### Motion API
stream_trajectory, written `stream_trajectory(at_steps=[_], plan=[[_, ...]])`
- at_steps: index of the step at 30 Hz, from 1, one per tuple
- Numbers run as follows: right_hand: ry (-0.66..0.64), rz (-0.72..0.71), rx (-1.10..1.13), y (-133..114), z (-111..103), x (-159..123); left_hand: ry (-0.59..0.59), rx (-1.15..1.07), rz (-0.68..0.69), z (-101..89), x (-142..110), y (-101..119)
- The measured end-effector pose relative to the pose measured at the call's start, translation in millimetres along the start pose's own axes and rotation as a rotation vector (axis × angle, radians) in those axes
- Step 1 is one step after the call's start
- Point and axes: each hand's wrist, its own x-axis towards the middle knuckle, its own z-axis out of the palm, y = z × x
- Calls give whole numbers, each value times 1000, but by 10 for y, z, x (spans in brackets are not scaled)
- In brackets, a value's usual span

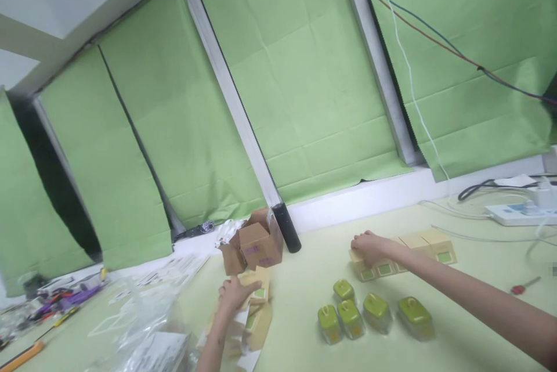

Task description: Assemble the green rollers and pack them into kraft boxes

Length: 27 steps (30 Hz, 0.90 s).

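Observation:
My left hand point(234, 295) is closed on a small pale-yellow cardboard box point(260, 295) with a green window and a raised flap. Below it lie more such boxes point(260, 325), partly hidden by my wrist. Over to the right, my right hand point(369, 248) has its fingers bent around the left end of a row of similar yellow boxes point(429, 242); its grip is partly hidden. Between the hands and nearer to me stand several small clear containers with green lids, among them a larger container point(415, 317) on the right and a smaller one point(343, 289) at the back.
An open brown carton point(259, 244) and a black cylinder point(287, 228) stand at the back by the wall. Clear plastic bags point(148, 325) and tools point(65, 317) lie on the left. A white power strip point(513, 215) with cables and a red-handled screwdriver point(518, 289) are on the right.

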Motion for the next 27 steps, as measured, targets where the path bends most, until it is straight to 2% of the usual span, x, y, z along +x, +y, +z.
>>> stream_trajectory(at_steps=[3, 6, 9, 11, 13, 16, 18, 21, 24, 27], plan=[[1, 13, 4, 43, -63, -46, 109, -61, 63, -70, -7, 102], [112, 12, 20, -80, -237, -144, 102, -163, 313, -38, -186, 375], [248, -17, 63, -324, -419, -267, -85, -248, 602, 144, -544, 695], [323, -51, 101, -512, -484, -340, -278, -372, 805, 293, -804, 869], [387, -102, 129, -678, -480, -394, -369, -430, 914, 397, -1004, 979], [480, -171, 139, -833, -377, -447, -308, -333, 954, 437, -1140, 1018], [538, -189, 139, -875, -295, -488, -254, -273, 950, 425, -1152, 979], [589, -218, 139, -900, -251, -592, -209, -297, 911, 428, -1137, 875], [527, -273, 267, -930, -327, -704, -183, -290, 886, 481, -1144, 776], [417, -219, 394, -973, -429, -730, -176, -267, 921, 530, -1193, 755]])
